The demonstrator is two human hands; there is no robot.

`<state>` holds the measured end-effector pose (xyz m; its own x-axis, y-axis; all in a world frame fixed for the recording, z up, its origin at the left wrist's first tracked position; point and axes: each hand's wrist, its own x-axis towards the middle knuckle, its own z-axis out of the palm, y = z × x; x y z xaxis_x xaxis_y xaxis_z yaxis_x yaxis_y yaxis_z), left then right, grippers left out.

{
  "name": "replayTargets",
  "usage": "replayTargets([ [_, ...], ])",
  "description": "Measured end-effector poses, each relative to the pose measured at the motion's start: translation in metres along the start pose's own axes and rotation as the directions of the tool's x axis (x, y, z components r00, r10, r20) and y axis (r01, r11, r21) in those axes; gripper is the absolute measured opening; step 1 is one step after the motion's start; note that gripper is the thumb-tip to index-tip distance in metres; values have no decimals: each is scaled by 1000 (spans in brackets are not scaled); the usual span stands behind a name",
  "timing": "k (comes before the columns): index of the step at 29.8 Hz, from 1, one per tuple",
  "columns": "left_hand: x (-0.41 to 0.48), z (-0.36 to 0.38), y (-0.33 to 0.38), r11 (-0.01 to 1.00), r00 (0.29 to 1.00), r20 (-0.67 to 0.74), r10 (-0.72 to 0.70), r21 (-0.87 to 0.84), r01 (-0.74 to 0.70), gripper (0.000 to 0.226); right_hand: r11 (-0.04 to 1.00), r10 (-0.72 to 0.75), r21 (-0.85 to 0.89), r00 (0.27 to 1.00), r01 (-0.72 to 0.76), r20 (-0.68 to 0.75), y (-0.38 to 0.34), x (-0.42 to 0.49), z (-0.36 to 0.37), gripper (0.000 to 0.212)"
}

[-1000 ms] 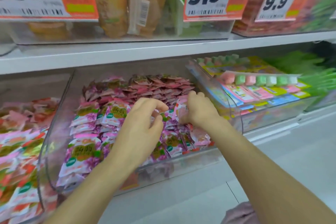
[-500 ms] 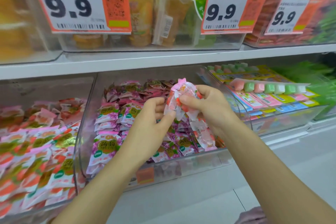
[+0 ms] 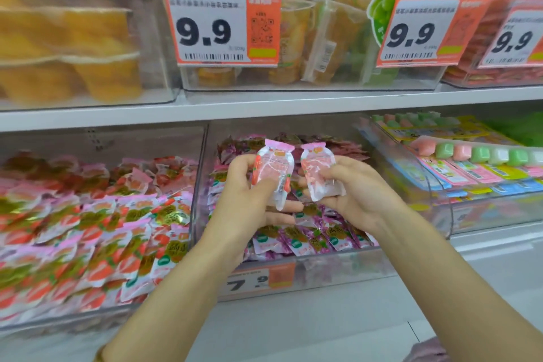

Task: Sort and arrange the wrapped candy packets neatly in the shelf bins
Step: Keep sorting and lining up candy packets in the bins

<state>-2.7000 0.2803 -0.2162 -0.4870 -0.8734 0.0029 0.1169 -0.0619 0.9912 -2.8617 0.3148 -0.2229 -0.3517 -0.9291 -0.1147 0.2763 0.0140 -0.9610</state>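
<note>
The left hand (image 3: 252, 200) grips a pink-and-white candy packet (image 3: 271, 175) upright, the thumb pressed across its clear front and the fingers curled behind it. Just beside it, the right hand (image 3: 361, 194) holds a second packet (image 3: 318, 175) of the same kind, also upright, pinched between the thumb on top and the fingers beneath. The two packets stand side by side, nearly touching, in the air above the middle bin (image 3: 323, 270), a clear bin filled with purple packets (image 3: 308, 238) in rows. To its left, the left bin (image 3: 197, 185) holds many red-and-pink packets (image 3: 88, 229). To the right, the right bin (image 3: 440, 214) holds strips of pink, green and white sweets (image 3: 482, 153). Above the white shelf (image 3: 264, 109), an orange price tag (image 3: 220, 23) reads 9.9 on an upper bin.
</note>
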Motion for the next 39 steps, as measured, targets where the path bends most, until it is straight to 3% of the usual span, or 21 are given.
replayTargets([
  [8, 1, -1, 6, 958, 996, 9, -88, -272, 87, 22, 999, 5, -40, 1000, -4, 25, 2, 0, 10, 9],
  [12, 3, -2, 3, 966, 996, -1, -93, -244, 90, 16, 998, 67, -22, 998, -67, 11, 2, 2, 12, 15],
  [15, 4, -2, -1, 977, 997, 13, -70, -202, 71, 17, 984, 153, 95, 988, -151, -12, 4, 4, 12, 35],
  [18, 7, -4, -9, 1000, 999, -52, -14, -2, 14, 36, 992, 80, 101, 995, -74, -60, 5, 5, 10, 22],
  [22, 4, 0, -9, 986, 993, -87, 83, 153, -69, 55, 987, -3, 158, 998, -7, 67, 3, 3, 8, 12],
  [27, 2, 1, -7, 965, 990, -55, 127, 239, -111, 52, 961, -66, 275, 980, 11, 189, 2, -1, 8, 13],
  [34, -3, 3, -3, 954, 990, -18, 142, 268, -132, 46, 969, -55, 245, 991, 24, 122, 4, -4, 14, 10],
  [39, -12, -2, 4, 957, 990, 18, 139, 256, -138, 51, 990, -102, 102, 993, 96, 64, 4, -7, 22, 6],
])
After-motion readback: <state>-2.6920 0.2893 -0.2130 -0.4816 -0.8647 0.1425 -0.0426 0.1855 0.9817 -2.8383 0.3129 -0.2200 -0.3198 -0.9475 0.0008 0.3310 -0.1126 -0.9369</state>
